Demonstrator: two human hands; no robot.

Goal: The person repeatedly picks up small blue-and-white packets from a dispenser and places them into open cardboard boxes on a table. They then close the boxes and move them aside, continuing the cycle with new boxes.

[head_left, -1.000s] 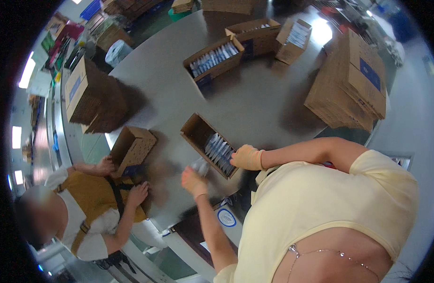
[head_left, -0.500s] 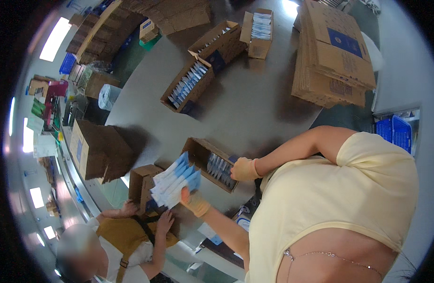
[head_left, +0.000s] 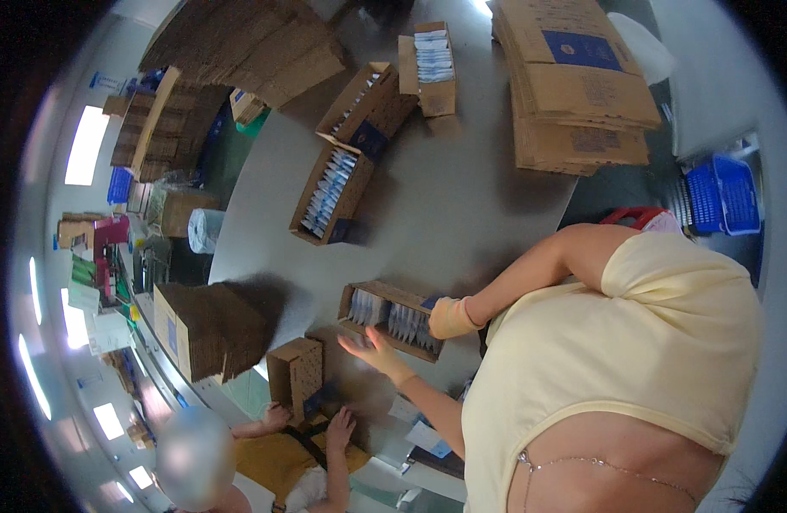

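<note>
In front of me an open cardboard box (head_left: 352, 301) holds upright flat packets (head_left: 370, 308) in two groups, packed on edge along its length. My right hand (head_left: 452, 318), in a pale yellow glove, grips the box's right end, its fingertips partly hidden there. Just off the near side of the box, my left hand (head_left: 375, 352) has its fingers stretched apart and holds nothing. Past it, a co-worker's hands (head_left: 339, 427) are at another upright cardboard box (head_left: 296, 376).
Packet-filled boxes (head_left: 329, 192) stand farther up the grey table (head_left: 257, 205). Flattened cartons (head_left: 573, 94) are stacked at the far right, with more cardboard stacks (head_left: 214, 329) along the left. A blue basket (head_left: 723, 197) sits beyond the table's right edge.
The fan of blue-and-white packets has left my left hand, and the box's left part now holds packets. My left hand has opened beside the box. The view has shifted slightly.
</note>
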